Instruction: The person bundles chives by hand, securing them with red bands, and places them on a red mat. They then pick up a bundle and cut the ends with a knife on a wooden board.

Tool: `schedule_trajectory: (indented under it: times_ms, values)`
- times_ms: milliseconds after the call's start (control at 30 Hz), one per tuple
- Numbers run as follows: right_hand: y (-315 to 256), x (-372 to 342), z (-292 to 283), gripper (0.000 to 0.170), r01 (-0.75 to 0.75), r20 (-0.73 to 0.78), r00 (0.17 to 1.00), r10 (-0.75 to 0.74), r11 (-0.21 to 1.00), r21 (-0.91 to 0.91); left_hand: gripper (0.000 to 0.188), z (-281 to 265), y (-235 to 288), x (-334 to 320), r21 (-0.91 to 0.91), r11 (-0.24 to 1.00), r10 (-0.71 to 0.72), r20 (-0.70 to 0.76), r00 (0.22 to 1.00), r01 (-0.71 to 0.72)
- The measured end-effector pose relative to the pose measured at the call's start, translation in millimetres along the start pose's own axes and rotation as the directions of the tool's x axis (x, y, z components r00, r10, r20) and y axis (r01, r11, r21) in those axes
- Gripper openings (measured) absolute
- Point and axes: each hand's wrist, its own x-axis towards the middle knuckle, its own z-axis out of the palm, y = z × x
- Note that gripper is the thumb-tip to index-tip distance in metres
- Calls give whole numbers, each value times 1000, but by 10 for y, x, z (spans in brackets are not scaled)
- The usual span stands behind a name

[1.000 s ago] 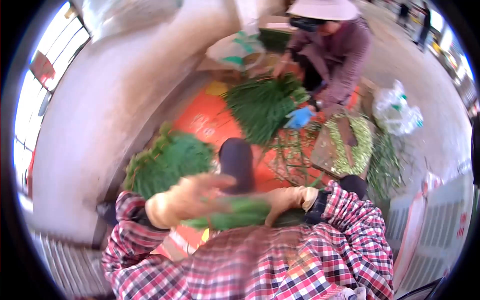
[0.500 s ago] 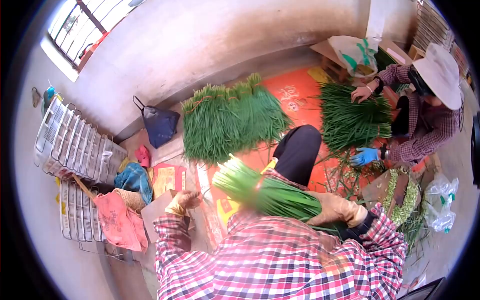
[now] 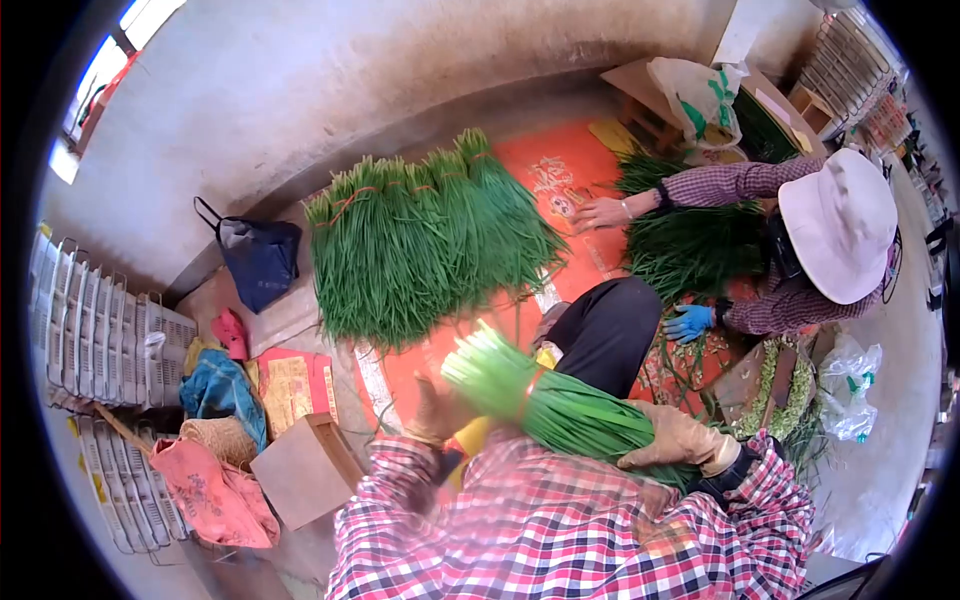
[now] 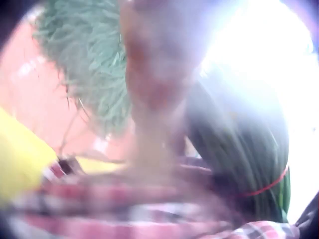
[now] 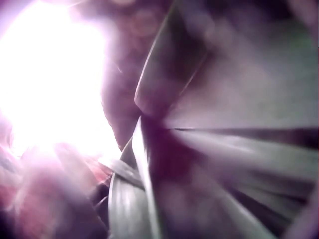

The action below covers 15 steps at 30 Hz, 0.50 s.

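Observation:
Across the lap lies a bundle of garlic chives (image 3: 585, 415), its pale stem ends (image 3: 490, 365) pointing up and left and a red band (image 3: 531, 392) round it. My gloved right hand (image 3: 682, 440) grips its leafy end. In the right wrist view, flat green leaves (image 5: 132, 204) fill much of the frame close up. My gloved left hand (image 3: 432, 410), blurred, is off to the left of the stem ends with nothing seen in it. The left wrist view has that hand (image 4: 159, 64) blurred beside the banded bundle (image 4: 239, 134).
Banded chive bundles (image 3: 400, 250) lie on the red sheet (image 3: 545, 165) ahead. At right, a person in a hat (image 3: 840, 225) reaches over more chives (image 3: 690, 250). White crates (image 3: 100, 330), a dark bag (image 3: 258, 262) and a box (image 3: 305, 470) stand at left.
The left hand has moved right, closer to the stem ends. The right hand keeps its grip on the bundle. The other person's bare hand has reached left over the red sheet.

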Motion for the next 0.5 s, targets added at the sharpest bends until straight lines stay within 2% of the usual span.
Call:
schedule_trajectory:
  times_ms: [67, 133, 167, 200, 233, 267, 333, 367, 400, 433, 467, 500]
  values:
    - [-99, -25, -57, 88, -15, -13, 1000, 15, 999, -39, 111, 98, 24, 223, 45, 992, 120, -149, 981, -115]
    - [-293, -137, -250, 90, 81, -113, 989, -92, 992, -99, 104, 284, 339, 466, 0, 989, 146, 103, 984, -147]
    - [-303, -177, -385, 87, 152, -197, 965, -174, 981, -120, 103, 632, 564, 584, 69, 970, 219, 168, 961, -233]
    - [-565, -258, -560, 87, 190, -244, 942, -231, 965, -181, 102, 925, 804, 724, 137, 937, 284, 235, 930, -321]
    - [-614, -297, -688, 89, 294, -318, 886, -338, 939, -180, 102, 957, 1019, 927, 136, 938, 282, 232, 931, -318]
    - [-698, -343, -798, 90, 278, -387, 866, -315, 949, -151, 103, 952, 1275, 1134, 251, 904, 271, 285, 919, -345]
    - [-659, -313, -918, 89, 277, -567, 735, -372, 928, -249, 106, 926, 1783, 1456, 472, 783, 229, 386, 894, -405]
    - [-640, -257, -957, 88, 229, -635, 689, -350, 936, -267, 102, 942, 1963, 1548, 526, 754, 297, 264, 918, -395]
    - [-606, -199, -992, 88, 181, -698, 636, -328, 943, -278, 98, 797, 2095, 1642, 541, 747, 372, 142, 917, -386]
    - [-524, -143, -1042, 88, 126, -707, 609, -359, 924, -361, 92, 501, 2223, 1691, 561, 757, 385, 31, 923, -335]
    - [-412, -82, -1048, 88, 143, -708, 607, -362, 926, -350, 86, 149, 2336, 1707, 577, 768, 393, -82, 916, -278]
    - [-280, -25, -1034, 87, 121, -716, 612, -337, 934, -337, 77, -156, 2401, 1681, 602, 782, 375, -248, 893, -161]
